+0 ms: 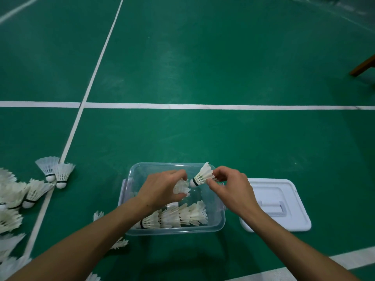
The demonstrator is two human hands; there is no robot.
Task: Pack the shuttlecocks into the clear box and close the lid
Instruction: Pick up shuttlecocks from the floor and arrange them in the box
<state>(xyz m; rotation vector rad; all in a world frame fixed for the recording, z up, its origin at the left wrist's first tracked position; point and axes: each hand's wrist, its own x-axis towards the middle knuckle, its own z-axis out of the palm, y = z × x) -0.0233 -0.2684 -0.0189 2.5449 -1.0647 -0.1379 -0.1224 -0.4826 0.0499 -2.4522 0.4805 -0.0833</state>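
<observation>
While both bare forearms reach forward over the green court floor point(203, 67), the two hands meet above the clear rectangular plastic box point(220, 224), which stands open on the floor near the bottom of the view. The right hand point(229, 187) pinches a white feather shuttlecock point(203, 175) by its skirt between thumb and fingers; this shuttlecock lies almost sideways in the air over the far right part of the box, with its round cork head pointing to the left. The left hand point(162, 187) is curled around a second white feather shuttlecock point(181, 187), of which only the feathers show under the fingers, and the cork of the first one is just beside it. Inside the box, along the near wall, a row of white shuttlecocks point(178, 217) lies nested one into another. The white plastic lid point(284, 199) with a recessed handle lies flat on the floor just to the right of the box, touching or almost touching it. At the left, a loose pile of white shuttlecocks point(24, 195) is spread over a white court line point(182, 106), well apart from the box. A brown wooden leg point(363, 65) shows at the right edge.
</observation>
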